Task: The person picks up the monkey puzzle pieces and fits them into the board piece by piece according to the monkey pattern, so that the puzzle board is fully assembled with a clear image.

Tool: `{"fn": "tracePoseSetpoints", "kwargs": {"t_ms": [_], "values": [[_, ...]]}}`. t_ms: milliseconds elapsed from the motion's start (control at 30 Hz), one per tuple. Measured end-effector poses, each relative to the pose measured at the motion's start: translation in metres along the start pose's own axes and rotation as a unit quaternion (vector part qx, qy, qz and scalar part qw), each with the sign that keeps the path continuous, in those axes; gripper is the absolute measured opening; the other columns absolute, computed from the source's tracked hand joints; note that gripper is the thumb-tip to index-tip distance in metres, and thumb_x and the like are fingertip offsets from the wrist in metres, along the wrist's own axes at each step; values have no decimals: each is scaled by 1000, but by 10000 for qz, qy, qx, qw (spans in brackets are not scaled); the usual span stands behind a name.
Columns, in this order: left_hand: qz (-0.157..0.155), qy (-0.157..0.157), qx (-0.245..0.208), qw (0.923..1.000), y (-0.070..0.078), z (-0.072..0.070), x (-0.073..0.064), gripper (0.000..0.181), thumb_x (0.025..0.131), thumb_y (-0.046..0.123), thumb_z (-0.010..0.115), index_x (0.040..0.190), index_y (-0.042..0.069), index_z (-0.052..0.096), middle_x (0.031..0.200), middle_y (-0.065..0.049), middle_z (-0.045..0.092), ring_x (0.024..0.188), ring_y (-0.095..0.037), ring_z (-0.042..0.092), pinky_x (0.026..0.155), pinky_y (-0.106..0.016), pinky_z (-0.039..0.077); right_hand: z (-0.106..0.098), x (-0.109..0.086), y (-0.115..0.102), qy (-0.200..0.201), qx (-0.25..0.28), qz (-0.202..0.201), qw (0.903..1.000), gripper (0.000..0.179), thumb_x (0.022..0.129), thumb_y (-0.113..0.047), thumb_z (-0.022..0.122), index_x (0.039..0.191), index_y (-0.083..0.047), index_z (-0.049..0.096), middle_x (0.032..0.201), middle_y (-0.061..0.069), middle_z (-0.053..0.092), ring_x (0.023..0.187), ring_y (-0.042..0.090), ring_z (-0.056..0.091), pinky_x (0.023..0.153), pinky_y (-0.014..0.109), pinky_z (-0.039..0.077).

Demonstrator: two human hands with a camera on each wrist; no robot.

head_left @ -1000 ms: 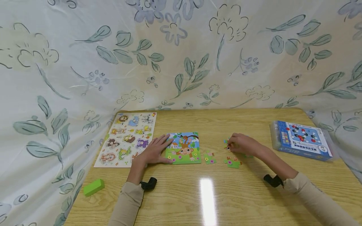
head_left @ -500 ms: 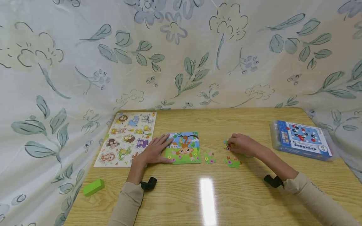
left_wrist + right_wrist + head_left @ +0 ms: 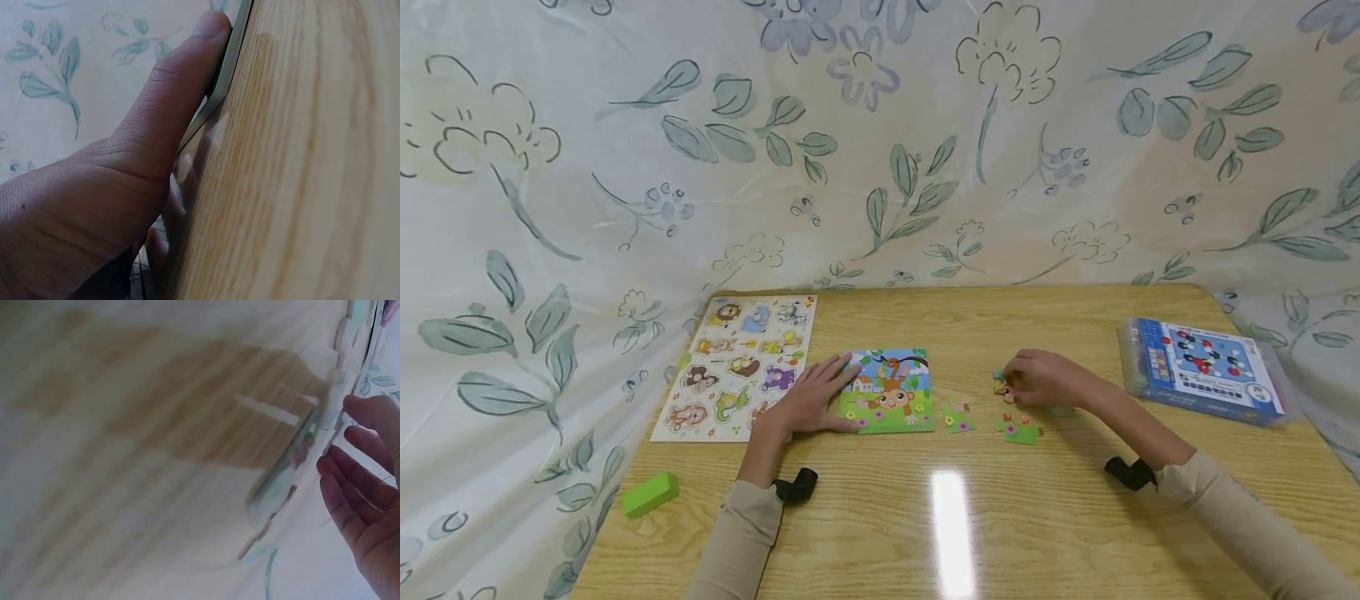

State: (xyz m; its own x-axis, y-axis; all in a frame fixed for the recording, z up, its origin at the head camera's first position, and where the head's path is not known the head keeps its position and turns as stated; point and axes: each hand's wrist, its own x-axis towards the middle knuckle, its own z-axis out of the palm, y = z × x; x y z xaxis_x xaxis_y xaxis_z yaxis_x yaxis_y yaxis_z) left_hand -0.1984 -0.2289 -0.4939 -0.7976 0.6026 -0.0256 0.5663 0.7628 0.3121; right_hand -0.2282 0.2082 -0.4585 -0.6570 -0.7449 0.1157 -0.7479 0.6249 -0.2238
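Note:
My left hand rests spread along the left side of a square monkey picture board. Its thumb lies on the board's near edge in the left wrist view. To the right, my right hand pinches a small jigsaw piece showing part of the monkey's face, at its fingertips. Just below lies another jigsaw piece, green with pink flowers. A further green piece lies between the board and those pieces. Part of one more piece shows under the right hand, mostly hidden.
An animal puzzle board lies at the left, partly behind the left hand. A green block sits near the front left. A blue box in clear plastic stands at the right. Floral cloth hangs behind the table.
The head view has shifted slightly. My left hand stays on the picture board, and my right hand makes only small movements over the same jigsaw pieces.

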Motion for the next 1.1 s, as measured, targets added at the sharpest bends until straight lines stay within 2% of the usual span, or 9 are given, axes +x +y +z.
{"fn": "tracePoseSetpoints", "kwargs": {"t_ms": [100, 267, 467, 633, 833, 1100], "values": [[-13, -27, 5, 10000, -1, 0, 0, 101, 80, 57, 72, 156, 15, 22, 164, -12, 13, 151, -35, 14, 118, -61, 17, -1, 6, -5, 34, 49, -60, 10000, 22, 82, -14, 76, 102, -7, 71, 95, 3, 66, 83, 15, 61, 69, 28, 54], [15, -37, -29, 10000, 1, 0, 0, 100, 80, 56, 72, 156, 14, 22, 164, -13, 13, 151, -36, 14, 118, -62, 16, 0, 27, -25, 184, 35, -513, 9985, 23, 83, -17, 76, 104, -9, 70, 97, 4, 64, 86, 18, 61, 72, 30, 53], [21, -39, -40, 10000, 3, -2, 0, 100, 80, 56, 72, 156, 14, 21, 164, -13, 13, 151, -37, 14, 118, -62, 16, 7, 61, -52, 237, -225, -998, 9945, 26, 84, -19, 75, 108, -8, 71, 98, 5, 65, 85, 15, 59, 70, 27, 52], [-37, -63, -9, 10000, 3, -2, 1, 101, 80, 58, 71, 157, 16, 21, 164, -12, 13, 151, -36, 14, 118, -61, 15, 16, 92, -74, 83, -337, -1240, 9917, 26, 87, -20, 72, 110, -10, 72, 97, 5, 63, 81, 14, 56, 66, 24, 48], [34, -4, 25, 10000, 4, -4, 3, 101, 80, 61, 69, 156, 15, 22, 164, -13, 15, 151, -36, 16, 117, -62, 18, 27, 120, -92, -147, -152, -1278, 9916, 22, 90, -21, 69, 110, -10, 72, 98, 5, 63, 84, 15, 58, 71, 25, 51], [-38, -86, -14, 10000, 5, -4, 1, 100, 81, 59, 70, 156, 15, 21, 164, -13, 14, 151, -36, 14, 118, -61, 16, 37, 134, -97, -553, -116, -1150, 9918, 10, 93, -22, 66, 96, -14, 71, 94, 4, 62, 79, 12, 54, 67, 20, 46]]}}
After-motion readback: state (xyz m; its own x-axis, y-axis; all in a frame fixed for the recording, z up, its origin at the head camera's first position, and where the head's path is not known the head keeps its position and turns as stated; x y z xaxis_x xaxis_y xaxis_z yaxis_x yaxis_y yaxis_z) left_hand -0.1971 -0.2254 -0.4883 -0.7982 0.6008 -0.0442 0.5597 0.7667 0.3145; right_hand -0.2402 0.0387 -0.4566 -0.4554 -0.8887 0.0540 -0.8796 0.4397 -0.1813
